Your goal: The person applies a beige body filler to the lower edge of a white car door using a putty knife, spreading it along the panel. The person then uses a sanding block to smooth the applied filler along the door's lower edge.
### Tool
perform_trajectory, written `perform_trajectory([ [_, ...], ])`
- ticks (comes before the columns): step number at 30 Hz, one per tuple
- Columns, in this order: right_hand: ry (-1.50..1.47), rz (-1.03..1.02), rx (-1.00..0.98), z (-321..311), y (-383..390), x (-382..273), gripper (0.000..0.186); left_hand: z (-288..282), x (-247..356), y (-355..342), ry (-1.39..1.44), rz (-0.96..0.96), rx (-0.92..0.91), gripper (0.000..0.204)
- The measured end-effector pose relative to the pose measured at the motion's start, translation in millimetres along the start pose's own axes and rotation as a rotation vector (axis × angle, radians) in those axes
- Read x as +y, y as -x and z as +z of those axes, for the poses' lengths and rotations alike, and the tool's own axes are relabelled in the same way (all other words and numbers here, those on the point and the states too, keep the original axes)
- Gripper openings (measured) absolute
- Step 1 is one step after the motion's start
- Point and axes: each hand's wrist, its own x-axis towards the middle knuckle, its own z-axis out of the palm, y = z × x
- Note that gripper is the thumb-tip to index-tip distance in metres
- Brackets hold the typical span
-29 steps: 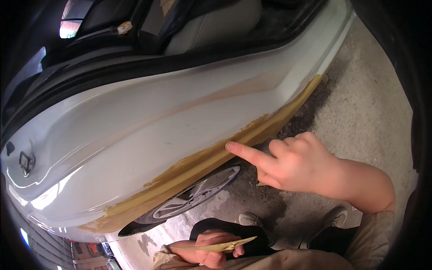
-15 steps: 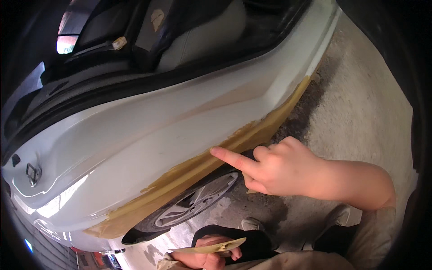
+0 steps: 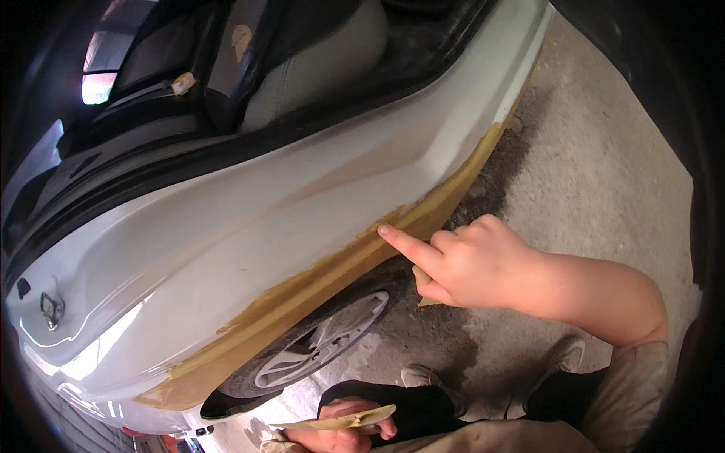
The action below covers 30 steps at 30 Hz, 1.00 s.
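On the pale silver car body panel (image 3: 287,226), an uneven yellow-tan coating (image 3: 279,315) runs along the outer edge above the wheel arch. My right hand (image 3: 483,264) has its index fingertip on that coating's upper edge. Its other fingers are curled, and a yellowish flat piece (image 3: 427,301) pokes out beneath them. At the bottom of the view, my left hand (image 3: 340,434) holds a thin yellowish spreader (image 3: 343,417) with a small brownish blob on it.
The car's open interior with a seat (image 3: 310,72) and dark trim lies at the top. A wheel (image 3: 317,343) sits below the coated edge. Stained concrete floor (image 3: 589,196) extends to the right, with my shoes (image 3: 419,376) near the bottom.
My right index fingertip has slid up and to the right along the coating's edge. The view has shifted a little; my left hand still holds the spreader.
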Motion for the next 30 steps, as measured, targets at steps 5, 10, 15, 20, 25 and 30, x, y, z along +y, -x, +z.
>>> perform_trajectory([
  [5,-0.052,-0.084,-0.025,-7,0,-7,0.088,2,1,3,-0.099,0.019,0.011,0.052],
  [10,-0.013,-0.049,-0.051,0,-3,-3,0.089,4,2,4,-0.163,0.027,0.025,0.053],
  [15,0.015,-0.057,-0.091,0,0,8,0.083,4,1,4,-0.171,0.019,0.027,0.054],
  [20,-0.034,-0.009,-0.084,0,4,19,0.079,5,3,2,-0.162,0.014,0.019,0.054],
  [25,-0.109,0.035,0.003,5,5,24,0.068,8,-7,-3,-0.136,0.026,0.078,0.057],
  [30,-0.167,0.057,-0.042,-2,6,15,0.063,13,-22,2,-0.28,0.517,0.313,0.065],
])
